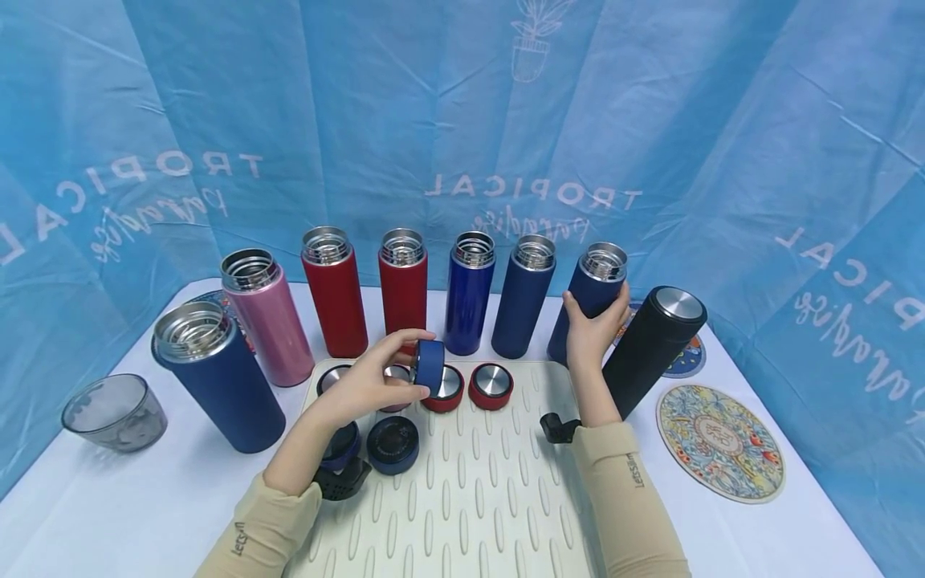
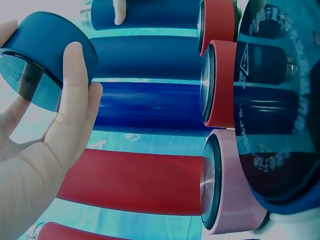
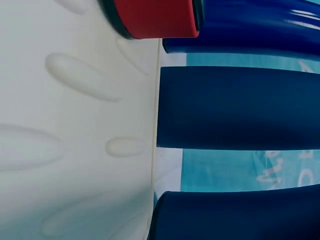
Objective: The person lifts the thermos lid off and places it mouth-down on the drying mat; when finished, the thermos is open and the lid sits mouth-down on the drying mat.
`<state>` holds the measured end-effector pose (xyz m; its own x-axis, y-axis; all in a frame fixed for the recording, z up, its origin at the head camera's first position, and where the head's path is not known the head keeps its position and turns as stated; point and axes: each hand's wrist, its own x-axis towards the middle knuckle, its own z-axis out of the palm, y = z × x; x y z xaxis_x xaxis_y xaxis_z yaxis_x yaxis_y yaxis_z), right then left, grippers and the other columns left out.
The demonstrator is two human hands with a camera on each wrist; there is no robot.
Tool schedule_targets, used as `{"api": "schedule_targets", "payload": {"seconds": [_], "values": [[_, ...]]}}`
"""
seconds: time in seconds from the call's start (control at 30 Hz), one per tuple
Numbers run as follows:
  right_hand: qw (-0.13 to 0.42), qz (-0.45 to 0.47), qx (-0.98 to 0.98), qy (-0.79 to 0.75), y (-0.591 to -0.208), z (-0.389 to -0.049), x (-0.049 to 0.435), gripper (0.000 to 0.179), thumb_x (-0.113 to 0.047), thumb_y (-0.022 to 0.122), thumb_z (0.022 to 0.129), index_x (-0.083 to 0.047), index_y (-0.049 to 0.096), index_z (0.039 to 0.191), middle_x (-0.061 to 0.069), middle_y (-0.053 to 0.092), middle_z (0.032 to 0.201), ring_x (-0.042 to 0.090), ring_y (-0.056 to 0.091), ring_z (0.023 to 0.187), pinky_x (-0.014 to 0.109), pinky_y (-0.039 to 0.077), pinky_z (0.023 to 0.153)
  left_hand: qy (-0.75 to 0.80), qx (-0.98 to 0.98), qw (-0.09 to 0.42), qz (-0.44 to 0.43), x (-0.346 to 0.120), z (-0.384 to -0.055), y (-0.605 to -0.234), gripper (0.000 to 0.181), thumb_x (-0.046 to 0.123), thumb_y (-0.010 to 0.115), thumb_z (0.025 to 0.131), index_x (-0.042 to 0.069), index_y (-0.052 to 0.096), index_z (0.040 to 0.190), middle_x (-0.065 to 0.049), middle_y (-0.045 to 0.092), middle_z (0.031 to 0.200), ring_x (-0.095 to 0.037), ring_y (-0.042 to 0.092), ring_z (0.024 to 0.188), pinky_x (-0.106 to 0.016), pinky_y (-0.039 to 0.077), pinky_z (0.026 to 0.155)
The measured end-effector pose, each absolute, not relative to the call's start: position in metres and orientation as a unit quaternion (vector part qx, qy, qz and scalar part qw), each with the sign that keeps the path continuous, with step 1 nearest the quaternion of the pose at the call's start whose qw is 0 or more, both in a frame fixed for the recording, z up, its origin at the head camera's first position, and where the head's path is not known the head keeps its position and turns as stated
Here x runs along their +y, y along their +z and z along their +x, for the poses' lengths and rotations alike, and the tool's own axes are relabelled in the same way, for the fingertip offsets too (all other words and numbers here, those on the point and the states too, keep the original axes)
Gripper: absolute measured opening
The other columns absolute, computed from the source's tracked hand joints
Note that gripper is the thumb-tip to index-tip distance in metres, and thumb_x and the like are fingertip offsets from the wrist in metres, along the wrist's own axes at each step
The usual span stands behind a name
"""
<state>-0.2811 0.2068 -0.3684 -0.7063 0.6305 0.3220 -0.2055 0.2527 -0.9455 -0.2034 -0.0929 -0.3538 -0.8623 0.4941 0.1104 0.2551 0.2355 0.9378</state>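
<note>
My left hand (image 1: 368,381) pinches a dark blue bottle lid (image 1: 430,367) above the pale mat; it is tilted on its side, with fingers around its rim in the left wrist view. On the right, my right hand (image 1: 594,333) grips an uncapped navy thermos bottle (image 1: 594,281), which stands at the back right with its steel mouth showing. That hand is outside the right wrist view. Beneath and around my left hand lie several lids: a red lid (image 1: 450,388) partly covered by the held one, another red lid (image 1: 491,386), a pink lid (image 2: 232,182) and a dark blue lid (image 1: 393,445).
Uncapped bottles stand in a back row: a pink bottle (image 1: 273,321), red bottles, a glossy blue bottle (image 1: 470,297) and navy ones. A wide navy bottle (image 1: 231,393) and a grey glass bowl (image 1: 119,413) are left; a capped black bottle (image 1: 650,345) and patterned coaster (image 1: 720,443) are right.
</note>
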Motion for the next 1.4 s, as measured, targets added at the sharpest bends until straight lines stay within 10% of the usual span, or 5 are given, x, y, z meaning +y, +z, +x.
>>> {"api": "schedule_targets", "payload": {"seconds": [0.87,1.2,1.4], "values": [[0.327,-0.156,-0.729,0.581,-0.376,-0.283,0.210,0.090,-0.033,0.067,0.084,-0.026,0.005,0.148,0.007,0.010,0.150,0.021,0.016,0.138,0.041,0.021,0.110,0.365,0.873,0.064,0.318,-0.072,-0.195,-0.362,0.070,0.022,0.081,0.068,0.013,0.049,0.129,-0.004,0.053,0.121,-0.021,0.052,0.103,-0.037,0.052,0.079],[0.373,-0.018,-0.747,0.550,-0.360,-0.242,0.186,0.085,-0.025,0.062,0.088,-0.029,0.002,0.148,-0.002,0.000,0.152,0.010,0.003,0.139,0.048,0.016,0.110,0.255,0.903,0.059,0.340,-0.058,-0.194,-0.376,0.066,0.027,0.082,0.066,0.010,0.054,0.123,-0.008,0.054,0.122,-0.022,0.054,0.104,-0.038,0.050,0.085],[0.422,0.100,-0.738,0.517,-0.340,-0.213,0.185,0.074,-0.008,0.058,0.088,-0.007,0.013,0.147,0.011,0.015,0.151,0.016,0.014,0.140,0.037,0.014,0.113,0.221,0.910,0.059,0.345,-0.051,-0.190,-0.383,0.068,0.028,0.083,0.065,0.009,0.056,0.124,-0.011,0.053,0.125,-0.026,0.054,0.108,-0.039,0.049,0.087]]}}
